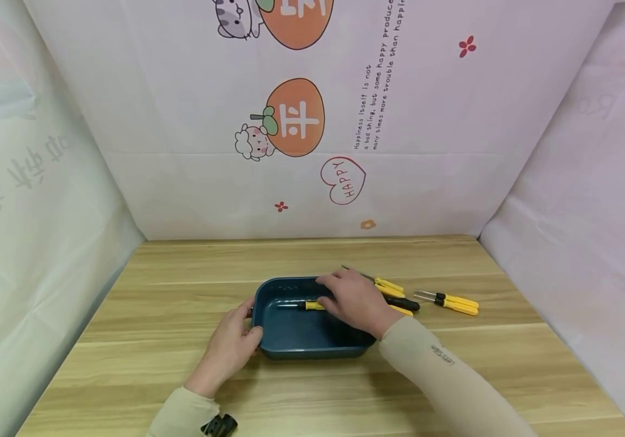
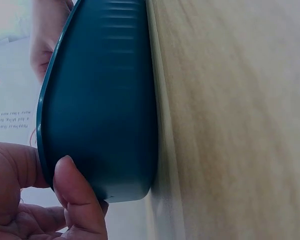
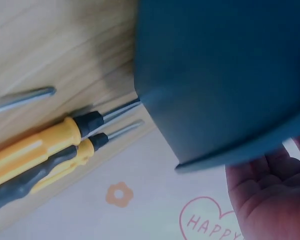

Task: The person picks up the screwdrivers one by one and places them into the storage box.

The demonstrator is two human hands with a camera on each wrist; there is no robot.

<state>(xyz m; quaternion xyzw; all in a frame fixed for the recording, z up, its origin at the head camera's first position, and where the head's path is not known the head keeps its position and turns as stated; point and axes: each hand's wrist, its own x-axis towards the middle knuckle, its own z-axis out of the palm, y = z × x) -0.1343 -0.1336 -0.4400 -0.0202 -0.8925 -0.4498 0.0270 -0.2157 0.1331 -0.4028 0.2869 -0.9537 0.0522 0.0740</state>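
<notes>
A dark teal plastic box (image 1: 312, 352) stands on the table. My left hand (image 1: 230, 343) holds its left end, the thumb on the near outer side and the fingers round the corner; in the left wrist view the thumb (image 2: 72, 187) presses the wall just below the rim. Inside the box lies a screwdriver (image 1: 312, 306) with a yellow handle, its shaft toward the left. Over the right part of the box is my right hand (image 1: 358, 300), thumb and forefinger spread apart, the thumb right by the yellow handle. The hand hides that handle's right end.
Right of the box lie several yellow-handled screwdrivers (image 1: 391, 286) and a black-handled tool (image 1: 405, 303). Farther right is a pair of yellow-handled screwdrivers (image 1: 460, 303). A printed white sheet (image 1: 416, 194) hangs behind the wooden table (image 1: 181, 267), with white sheets on both sides.
</notes>
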